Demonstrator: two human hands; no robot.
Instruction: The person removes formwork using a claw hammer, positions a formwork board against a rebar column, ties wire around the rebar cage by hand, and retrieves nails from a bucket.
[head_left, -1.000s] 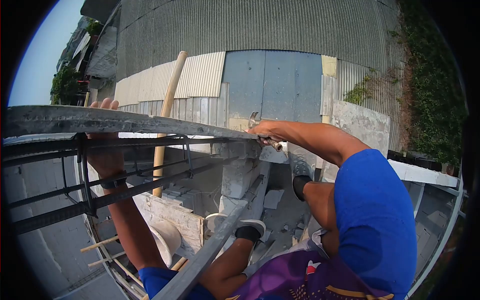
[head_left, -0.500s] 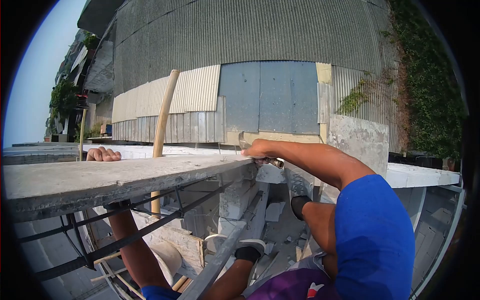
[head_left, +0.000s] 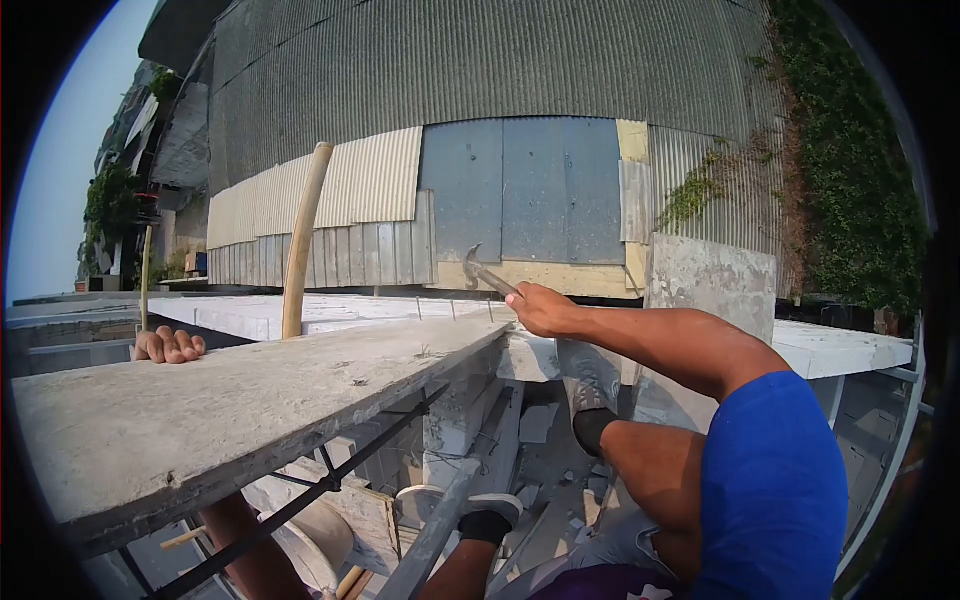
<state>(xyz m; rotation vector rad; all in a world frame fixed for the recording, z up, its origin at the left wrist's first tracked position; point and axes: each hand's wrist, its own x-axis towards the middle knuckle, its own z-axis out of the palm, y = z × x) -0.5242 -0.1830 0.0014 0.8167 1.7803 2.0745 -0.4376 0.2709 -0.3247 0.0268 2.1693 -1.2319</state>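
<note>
In my right hand is a claw hammer, gripped by its handle. The hammer's head points up and left, above the far end of a long grey board. Three thin nails stand up from the board's far edge, just left of that hand. My left hand curls its fingers over the board's far edge at the left. Its forearm passes beneath the board, and the thumb is hidden.
A wooden pole rises behind the board. Dark steel bars run below it. My feet are among rubble and blocks, one shoe on a ledge. Beyond lie a lower corrugated roof and a white ledge.
My right hand has turned the hammer and raised its head off the board's end, so the nails now show. The view has shifted, with the board appearing lower. My left hand keeps its hold.
</note>
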